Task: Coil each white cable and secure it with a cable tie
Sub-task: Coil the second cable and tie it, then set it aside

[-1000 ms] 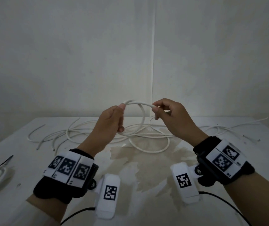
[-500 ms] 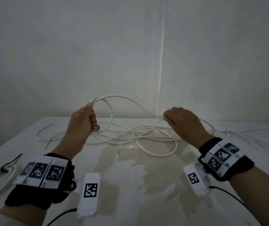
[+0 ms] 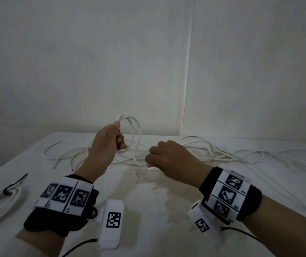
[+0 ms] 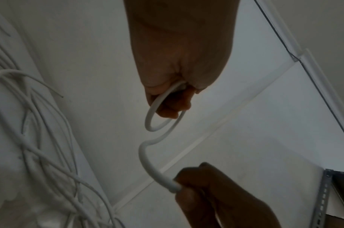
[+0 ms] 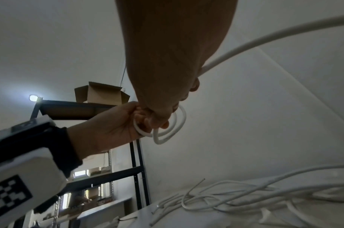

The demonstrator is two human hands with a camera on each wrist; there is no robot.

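Observation:
My left hand [image 3: 118,140] is raised above the table and grips a small coil of white cable [image 3: 134,127] with two loops standing up from the fist. From the coil [image 4: 157,121] the same cable runs down to my right hand [image 3: 151,158], which pinches it just above the table. In the right wrist view the cable [image 5: 264,38] trails out of the right hand toward the upper right, and the left hand [image 5: 118,123] holds the loops [image 5: 167,134]. The rest of this cable lies among the loose white cables [image 3: 213,154].
Several loose white cables [image 3: 65,154] sprawl across the far half of the white table [image 3: 148,229]. A finished coil with a black tie [image 3: 9,191] lies at the left edge. A wall stands right behind the table. Metal shelving [image 5: 136,162] stands off to the left.
The hands went apart as the right hand slid along the cable, then the right hand came back toward the left. The left hand now holds one more loop.

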